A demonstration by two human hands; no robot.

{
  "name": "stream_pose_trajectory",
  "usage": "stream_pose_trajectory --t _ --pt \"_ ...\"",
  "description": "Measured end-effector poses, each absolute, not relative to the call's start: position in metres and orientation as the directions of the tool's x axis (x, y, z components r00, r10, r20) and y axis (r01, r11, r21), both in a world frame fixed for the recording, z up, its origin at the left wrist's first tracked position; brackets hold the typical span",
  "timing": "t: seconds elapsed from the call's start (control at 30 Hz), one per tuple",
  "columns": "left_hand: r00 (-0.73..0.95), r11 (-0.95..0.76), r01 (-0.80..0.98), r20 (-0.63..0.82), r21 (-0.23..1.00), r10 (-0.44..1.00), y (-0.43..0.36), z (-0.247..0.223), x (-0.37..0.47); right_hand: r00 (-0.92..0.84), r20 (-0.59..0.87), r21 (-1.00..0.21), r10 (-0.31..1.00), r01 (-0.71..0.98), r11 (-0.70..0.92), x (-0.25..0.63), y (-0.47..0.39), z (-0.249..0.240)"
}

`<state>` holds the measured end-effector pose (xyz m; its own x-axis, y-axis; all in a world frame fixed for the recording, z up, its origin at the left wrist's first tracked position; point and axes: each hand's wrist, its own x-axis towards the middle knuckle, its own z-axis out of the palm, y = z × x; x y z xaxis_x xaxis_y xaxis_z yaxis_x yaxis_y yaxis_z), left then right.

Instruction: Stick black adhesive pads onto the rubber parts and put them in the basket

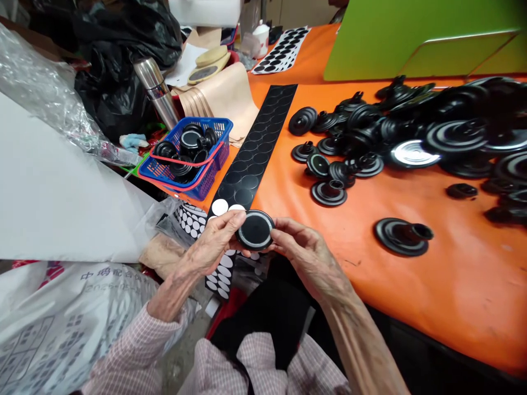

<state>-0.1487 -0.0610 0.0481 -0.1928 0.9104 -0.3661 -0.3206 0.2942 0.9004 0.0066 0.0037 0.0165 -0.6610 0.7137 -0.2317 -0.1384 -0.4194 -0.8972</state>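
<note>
A round black disc-shaped part (256, 230) with a pale ring on its face is held between my two hands near the table's front edge. My left hand (220, 236) pinches its left rim, thumb on top. On the opposite rim, the fingers of my right hand (298, 244) close on it. Just behind lies a long black sheet of round stickers (259, 148), with white circles at its near end, where it hangs over the edge. One black flanged part (401, 237) lies on its own to the right, its stem tilted toward the right.
A blue basket (224, 148) of similar black parts stands left of the sheet. Many more black parts (362, 123) pile up on the orange table (453, 296). A steel thermos (154, 90) and a green panel (391, 38) are farther back.
</note>
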Motion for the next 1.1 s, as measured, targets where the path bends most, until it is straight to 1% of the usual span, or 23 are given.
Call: stream_pose_trajectory --t 0.07,0.13,0.2,0.3,0.37,0.43,0.5,0.53,0.6,0.8,0.9,0.97,1.03,1.1 --pt "-0.203 0.287 -0.324 -0.363 0.901 0.909 -0.06 0.046 -0.147 -0.623 -0.227 -0.916 0.748 -0.124 -0.381 0.007 0.002 0.017" --pt "-0.219 0.269 -0.331 -0.351 0.905 0.911 -0.06 0.045 -0.144 -0.521 -0.191 -0.948 0.832 -0.121 -0.294 0.005 -0.002 0.016" --pt "-0.234 0.246 -0.344 -0.336 0.906 0.912 -0.059 0.042 -0.14 -0.398 -0.114 -0.981 0.91 -0.097 -0.165 0.003 -0.008 0.013" --pt "-0.267 0.221 -0.368 -0.33 0.903 0.905 -0.058 0.037 -0.134 -0.284 0.041 -0.999 0.958 0.006 0.044 -0.002 -0.016 0.005" --pt "-0.289 0.211 -0.386 -0.335 0.898 0.897 -0.059 0.034 -0.13 -0.224 0.163 -0.973 0.961 0.124 0.195 -0.004 -0.021 0.001" --pt "-0.306 0.199 -0.397 -0.334 0.896 0.891 -0.059 0.033 -0.128 -0.167 0.285 -0.911 0.944 0.26 0.321 -0.006 -0.023 -0.001" --pt "-0.327 0.18 -0.397 -0.322 0.9 0.888 -0.059 0.032 -0.126 -0.142 0.361 -0.851 0.922 0.353 0.388 -0.009 -0.025 -0.001" --pt "-0.34 0.171 -0.396 -0.317 0.902 0.886 -0.06 0.032 -0.126 -0.14 0.369 -0.843 0.919 0.367 0.394 -0.009 -0.025 -0.001" --pt "-0.36 0.161 -0.398 -0.315 0.903 0.878 -0.061 0.031 -0.125 -0.152 0.341 -0.861 0.928 0.345 0.373 -0.01 -0.023 -0.001" --pt "-0.356 0.164 -0.439 -0.338 0.884 0.871 -0.064 0.026 -0.123 -0.21 0.142 -0.959 0.967 0.211 0.187 -0.007 -0.014 -0.003" --pt "-0.369 0.162 -0.441 -0.343 0.883 0.864 -0.064 0.021 -0.122 -0.281 0.094 -0.971 0.955 0.185 0.15 -0.008 -0.018 -0.003" --pt "-0.388 0.152 -0.434 -0.336 0.888 0.858 -0.064 0.019 -0.123 -0.31 0.107 -0.97 0.945 0.177 0.168 -0.008 -0.022 -0.002" --pt "-0.375 0.155 -0.444 -0.34 0.882 0.862 -0.063 0.019 -0.123 -0.239 0.168 -0.955 0.957 0.202 0.218 -0.005 -0.025 -0.002" --pt "-0.337 0.177 -0.474 -0.363 0.863 0.869 -0.063 0.018 -0.124 -0.165 0.261 -0.917 0.951 0.264 0.297 -0.002 -0.025 -0.003"
